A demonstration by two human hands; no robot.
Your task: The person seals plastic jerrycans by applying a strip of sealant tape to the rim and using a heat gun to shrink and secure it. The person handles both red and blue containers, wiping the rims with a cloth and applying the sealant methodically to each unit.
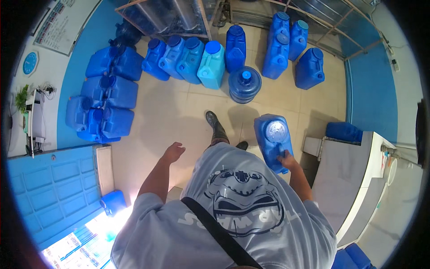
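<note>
My right hand (286, 159) is closed round the handle of a blue water jug (265, 140), which hangs at my right side. The jug has a pale, whitish round cap facing up. My left hand (174, 152) is held out on the other side with nothing in it, its fingers loosely spread. Ahead of me a round blue water bottle (245, 85) with a bright blue cap stands on the tiles. Behind it is a row of upright jugs, among them a turquoise jug (211, 71) with a blue cap.
Several blue jugs (117, 121) stand grouped along the left wall. More stand far right, including a dark blue jug (309, 71), before a metal-framed rack (345, 27). A grey-white counter (342, 179) is close on my right. A blue panelled door (53, 184) is at left.
</note>
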